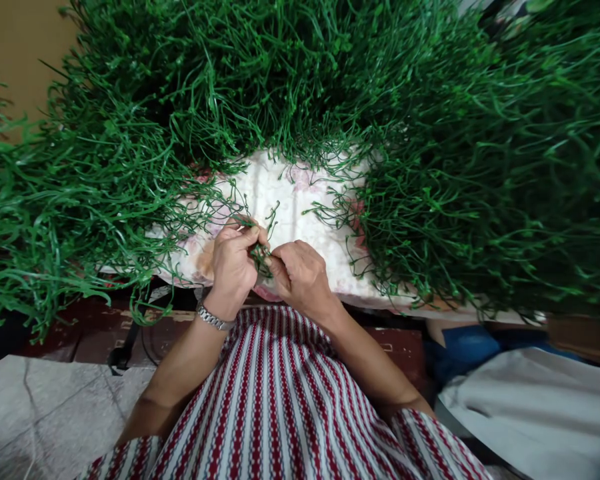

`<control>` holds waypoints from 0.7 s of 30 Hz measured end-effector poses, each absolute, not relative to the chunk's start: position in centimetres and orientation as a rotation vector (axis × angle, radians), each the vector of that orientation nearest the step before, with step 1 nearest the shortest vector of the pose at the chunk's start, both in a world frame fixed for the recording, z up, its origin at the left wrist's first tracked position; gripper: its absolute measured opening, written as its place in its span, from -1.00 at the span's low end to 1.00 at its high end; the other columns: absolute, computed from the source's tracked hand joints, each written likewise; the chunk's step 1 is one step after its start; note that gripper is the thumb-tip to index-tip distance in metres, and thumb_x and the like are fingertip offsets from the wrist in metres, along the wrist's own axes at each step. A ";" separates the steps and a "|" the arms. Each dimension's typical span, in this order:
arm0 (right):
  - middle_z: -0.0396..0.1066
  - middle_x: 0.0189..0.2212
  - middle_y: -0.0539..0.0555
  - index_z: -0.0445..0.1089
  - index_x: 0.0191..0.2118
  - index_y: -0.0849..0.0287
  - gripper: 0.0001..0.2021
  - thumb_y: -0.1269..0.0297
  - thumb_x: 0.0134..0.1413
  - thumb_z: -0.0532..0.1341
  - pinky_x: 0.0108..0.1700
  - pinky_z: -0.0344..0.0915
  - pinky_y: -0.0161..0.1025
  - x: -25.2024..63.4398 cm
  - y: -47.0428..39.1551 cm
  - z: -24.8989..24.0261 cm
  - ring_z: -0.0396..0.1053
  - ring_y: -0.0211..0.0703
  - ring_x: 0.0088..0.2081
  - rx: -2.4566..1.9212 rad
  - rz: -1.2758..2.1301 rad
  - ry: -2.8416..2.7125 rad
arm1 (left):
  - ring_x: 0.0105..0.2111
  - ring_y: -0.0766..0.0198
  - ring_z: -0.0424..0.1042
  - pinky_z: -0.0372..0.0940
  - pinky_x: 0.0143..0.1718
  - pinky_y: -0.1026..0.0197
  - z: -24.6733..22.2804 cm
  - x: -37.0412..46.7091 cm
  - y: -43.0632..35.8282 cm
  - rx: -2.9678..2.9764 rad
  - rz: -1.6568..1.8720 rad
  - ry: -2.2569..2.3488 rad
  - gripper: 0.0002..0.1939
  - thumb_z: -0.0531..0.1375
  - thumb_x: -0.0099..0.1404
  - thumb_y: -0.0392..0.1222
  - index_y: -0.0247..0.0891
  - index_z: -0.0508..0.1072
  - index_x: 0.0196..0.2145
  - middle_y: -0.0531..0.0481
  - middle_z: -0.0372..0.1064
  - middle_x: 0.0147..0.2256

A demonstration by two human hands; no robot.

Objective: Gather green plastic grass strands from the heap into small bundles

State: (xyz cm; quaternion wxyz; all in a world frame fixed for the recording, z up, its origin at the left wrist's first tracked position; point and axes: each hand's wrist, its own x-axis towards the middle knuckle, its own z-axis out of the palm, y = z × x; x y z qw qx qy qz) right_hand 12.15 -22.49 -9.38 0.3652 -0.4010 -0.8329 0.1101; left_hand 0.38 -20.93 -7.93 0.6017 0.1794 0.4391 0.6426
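Observation:
My left hand (234, 261), with a metal watch on its wrist, pinches a green plant stem (260, 253) near the front edge of the table. Close against it on the right, my right hand (303, 272) has thumb and forefinger closed on the lower end of the same green stem. Short green tips stick up between the hands. Whether the piece is one stem or several tangled ones I cannot tell. A floral cloth (280, 190) lies under and beyond both hands.
Large heaps of thin green stems fill the left (80, 200), the back (260, 67) and the right (505, 187) of the table. A pale grey covered surface (535, 400) is at the lower right. Tiled floor (60, 413) shows at the lower left.

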 end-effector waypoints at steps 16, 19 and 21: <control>0.11 -0.64 -0.08 0.17 -0.54 0.19 -0.80 0.39 0.10 0.06 -0.49 0.06 -0.37 13.2 -25.3 -7.5 0.09 -0.36 -0.57 -1.047 1.049 -1.942 | -0.70 0.48 0.12 0.03 -0.63 0.37 -8.7 1.9 -19.9 0.380 1.413 0.898 -0.83 0.17 -0.06 -0.42 -0.26 0.24 -0.51 0.19 0.14 -0.71; 0.17 -0.61 -0.06 0.21 -0.50 0.19 -0.81 0.40 0.13 0.06 -0.46 0.10 -0.37 14.2 -25.9 -6.9 0.15 -0.34 -0.54 -0.922 1.090 -2.005 | -0.71 0.49 0.09 0.00 -0.64 0.37 -8.4 1.7 -19.4 0.429 1.515 0.902 -0.81 0.19 -0.08 -0.43 -0.26 0.23 -0.52 0.20 0.12 -0.71; 0.21 -0.56 -0.04 0.24 -0.43 0.18 -0.87 0.41 0.14 0.06 -0.42 0.12 -0.35 15.5 -25.6 -6.4 0.18 -0.32 -0.50 -0.990 0.941 -1.982 | -0.69 0.46 0.13 0.03 -0.63 0.35 -8.3 1.9 -19.5 0.494 1.453 0.891 -0.81 0.21 -0.08 -0.42 -0.26 0.26 -0.51 0.18 0.17 -0.70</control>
